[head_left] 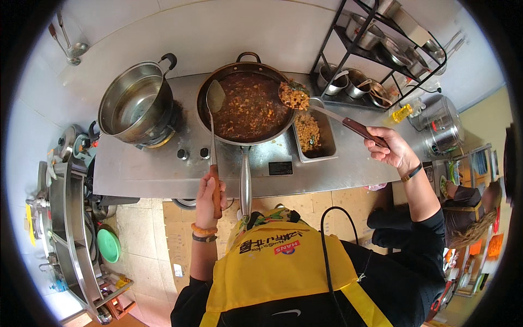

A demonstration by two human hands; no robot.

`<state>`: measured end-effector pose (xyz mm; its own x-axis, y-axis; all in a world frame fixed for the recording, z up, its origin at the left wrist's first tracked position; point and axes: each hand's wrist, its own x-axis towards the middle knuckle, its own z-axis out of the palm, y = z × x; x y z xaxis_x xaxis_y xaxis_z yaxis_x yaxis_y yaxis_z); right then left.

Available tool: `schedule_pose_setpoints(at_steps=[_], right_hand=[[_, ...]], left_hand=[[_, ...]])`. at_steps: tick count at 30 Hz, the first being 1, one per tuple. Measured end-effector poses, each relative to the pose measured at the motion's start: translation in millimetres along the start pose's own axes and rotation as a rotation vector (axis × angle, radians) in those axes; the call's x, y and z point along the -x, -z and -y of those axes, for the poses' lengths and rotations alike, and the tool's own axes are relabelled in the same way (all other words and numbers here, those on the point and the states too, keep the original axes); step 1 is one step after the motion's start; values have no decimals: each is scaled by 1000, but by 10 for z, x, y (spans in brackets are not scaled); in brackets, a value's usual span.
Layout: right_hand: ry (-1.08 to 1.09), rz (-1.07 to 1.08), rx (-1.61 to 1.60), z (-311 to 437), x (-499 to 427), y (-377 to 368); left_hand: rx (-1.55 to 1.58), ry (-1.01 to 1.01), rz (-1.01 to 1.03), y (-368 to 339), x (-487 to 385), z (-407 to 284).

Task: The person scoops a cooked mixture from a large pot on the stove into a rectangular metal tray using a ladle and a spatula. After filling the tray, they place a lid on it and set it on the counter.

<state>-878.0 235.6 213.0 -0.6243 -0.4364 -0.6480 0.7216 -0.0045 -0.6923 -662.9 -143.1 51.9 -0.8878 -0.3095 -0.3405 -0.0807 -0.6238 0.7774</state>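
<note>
My left hand (211, 196) grips the wooden handle of a metal wok spatula (215, 97), whose blade lies at the left side of a large frying pan (246, 139). Dark reddish sauce with small chopped bits (253, 106) fills much of the pan. My right hand (386, 148) is closed around the wooden handle of a metal ladle (327, 113). Its bowl, heaped with chopped food (294, 96), is over the pan's right rim, near a rectangular steel container (330, 141). That container holds more of a similar chopped food (307, 131). The pan's metal handle (245, 180) points towards me.
A deep steel pot (135, 100) stands on a burner at the left. A black rack (343, 36) with pots is at the back right, beside an oil bottle (401, 113) and a steel cooker (445, 124). A co-worker (470, 212) is at the far right.
</note>
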Motion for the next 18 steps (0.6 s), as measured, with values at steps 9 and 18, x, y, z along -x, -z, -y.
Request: schedule_pose_setpoints(at_steps=[9, 18], right_hand=[[87, -176, 63, -460, -55, 402], [604, -775, 1659, -1260, -538, 476]], left_hand=[[-5, 20, 9, 4, 5, 22], [-18, 14, 29, -26, 17, 11]])
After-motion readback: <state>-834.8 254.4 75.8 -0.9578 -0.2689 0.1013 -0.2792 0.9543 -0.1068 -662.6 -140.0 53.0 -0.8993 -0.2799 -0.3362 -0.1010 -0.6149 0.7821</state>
